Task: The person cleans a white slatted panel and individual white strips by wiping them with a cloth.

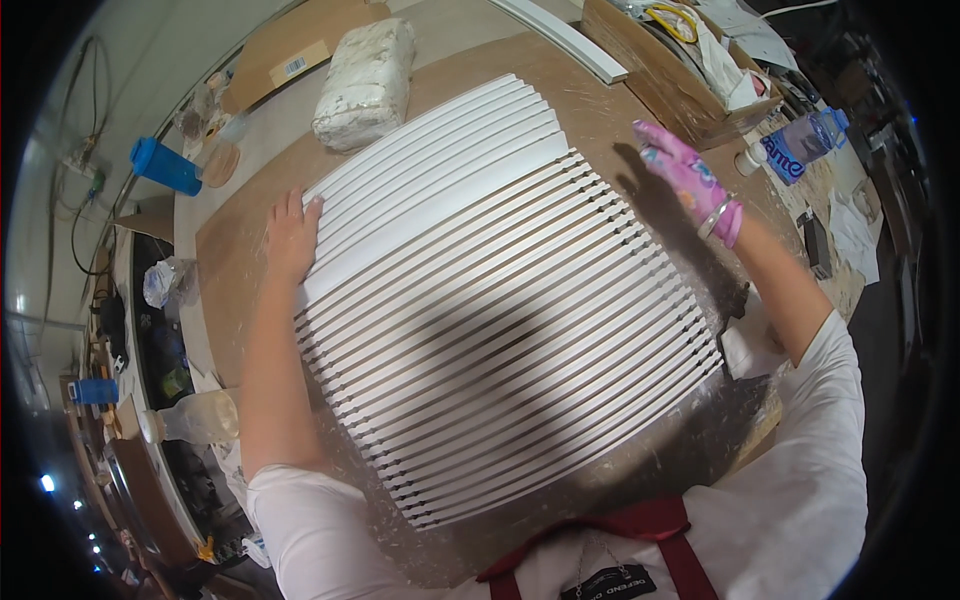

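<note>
1. The white slatted panel lies in the middle of the tabletop, tilted so that its far edge points toward 11 to 12 o'clock and its near edge toward 6.
2. The left hand, bare, is at 10 o'clock, against the left ends of the panel's far slats. Its fingers are loosely spread and seem to steady the edge rather than grip it.
3. The right hand, in a pink flowered glove, is at 2 o'clock, apart from the panel. Its fingers are straight and close together, with nothing visible in them.
4. As for progress, the far group of slats, toward 11 and 12 o'clock, sits closely packed; that part looks laid in place.
5. From the centre down to 6 o'clock, the slats stand in spaced rows, with brown showing through the gaps. Small dark fittings line their ends at 3 and 8 o'clock. If close packing is wanted throughout, most of the panel remains undone; whether these gaps are meant to stay, I cannot tell.
6. Around it are a white wrapped bundle at 11 o'clock, a blue cup at 10, and a cardboard box at 1.
</note>
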Motion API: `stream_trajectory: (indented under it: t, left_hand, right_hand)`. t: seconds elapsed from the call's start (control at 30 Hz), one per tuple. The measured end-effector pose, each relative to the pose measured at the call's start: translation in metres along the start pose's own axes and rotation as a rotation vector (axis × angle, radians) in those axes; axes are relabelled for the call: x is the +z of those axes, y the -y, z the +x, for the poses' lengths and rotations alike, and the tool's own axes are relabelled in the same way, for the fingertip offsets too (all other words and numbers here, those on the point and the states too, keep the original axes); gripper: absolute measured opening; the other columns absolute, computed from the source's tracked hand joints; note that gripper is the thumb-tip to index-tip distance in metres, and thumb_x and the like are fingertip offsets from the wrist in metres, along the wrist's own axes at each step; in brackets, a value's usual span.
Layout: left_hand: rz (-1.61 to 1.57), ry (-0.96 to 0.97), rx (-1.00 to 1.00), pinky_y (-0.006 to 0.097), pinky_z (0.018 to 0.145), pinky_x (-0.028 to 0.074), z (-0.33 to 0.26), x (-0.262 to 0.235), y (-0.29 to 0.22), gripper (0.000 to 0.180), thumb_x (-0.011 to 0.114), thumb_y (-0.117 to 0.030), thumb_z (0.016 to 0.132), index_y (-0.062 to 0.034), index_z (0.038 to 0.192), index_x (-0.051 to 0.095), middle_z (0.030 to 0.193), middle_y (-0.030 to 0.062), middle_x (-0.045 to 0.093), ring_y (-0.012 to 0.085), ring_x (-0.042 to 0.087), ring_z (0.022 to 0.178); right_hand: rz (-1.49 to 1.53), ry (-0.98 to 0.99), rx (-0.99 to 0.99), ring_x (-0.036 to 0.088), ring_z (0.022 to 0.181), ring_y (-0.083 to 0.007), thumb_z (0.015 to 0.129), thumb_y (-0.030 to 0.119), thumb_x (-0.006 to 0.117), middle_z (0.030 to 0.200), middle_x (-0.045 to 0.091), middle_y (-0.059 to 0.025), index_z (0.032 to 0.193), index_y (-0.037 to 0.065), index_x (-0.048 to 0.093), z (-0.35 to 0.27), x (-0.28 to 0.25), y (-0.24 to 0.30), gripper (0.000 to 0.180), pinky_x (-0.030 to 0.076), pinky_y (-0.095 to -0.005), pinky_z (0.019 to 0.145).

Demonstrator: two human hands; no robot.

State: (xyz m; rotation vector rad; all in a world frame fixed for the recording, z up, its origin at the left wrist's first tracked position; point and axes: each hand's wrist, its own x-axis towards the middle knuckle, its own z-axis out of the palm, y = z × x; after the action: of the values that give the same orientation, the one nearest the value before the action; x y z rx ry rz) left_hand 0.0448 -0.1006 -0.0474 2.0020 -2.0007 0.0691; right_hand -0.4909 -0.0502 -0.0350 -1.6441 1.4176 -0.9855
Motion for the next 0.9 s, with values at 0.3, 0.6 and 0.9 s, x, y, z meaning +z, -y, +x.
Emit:
stream_trajectory:
  t: [0.3, 0.6, 0.9]
  left_hand:
    - [-0.266, -0.048, 0.189, 0.041, 0.093, 0.041, -0.11, -0.06, -0.038, 0.029, 0.06, -0.017, 0.087, -0.0048, 0.113, 0.061, 0.114, 0.0186, 0.058, 0.0337, 0.055, 0.105]
    - [-0.007, -0.033, 0.036, 0.043, 0.091, 0.038, -0.145, -0.051, -0.035, 0.031, 0.061, -0.025, 0.085, -0.008, 0.111, 0.059, 0.112, 0.0103, 0.056, 0.0306, 0.051, 0.104]
    - [-0.025, -0.013, 0.048, 0.045, 0.091, 0.034, -0.162, -0.045, -0.046, 0.039, 0.061, -0.031, 0.085, -0.0076, 0.116, 0.057, 0.113, 0.0101, 0.055, 0.0307, 0.048, 0.105]
  right_hand:
    - [-0.197, 0.165, -0.183, 0.048, 0.125, -0.0323, 0.095, 0.023, 0.049, 0.138, 0.047, -0.0185, 0.14, 0.005, 0.039, 0.003, 0.044, 0.006, 0.049, 0.036, -0.0361, 0.107]
    - [-0.382, 0.158, -0.084, 0.053, 0.114, -0.0373, 0.094, 0.036, 0.05, 0.124, 0.054, -0.023, 0.127, 0.005, 0.047, 0.015, 0.067, 0.033, 0.046, 0.041, -0.0381, 0.099]
    - [-0.574, 0.115, 0.073, 0.055, 0.113, -0.0341, 0.094, 0.032, 0.052, 0.122, 0.056, -0.0196, 0.127, 0.006, 0.046, -0.014, 0.063, 0.04, 0.042, 0.043, -0.0379, 0.096]
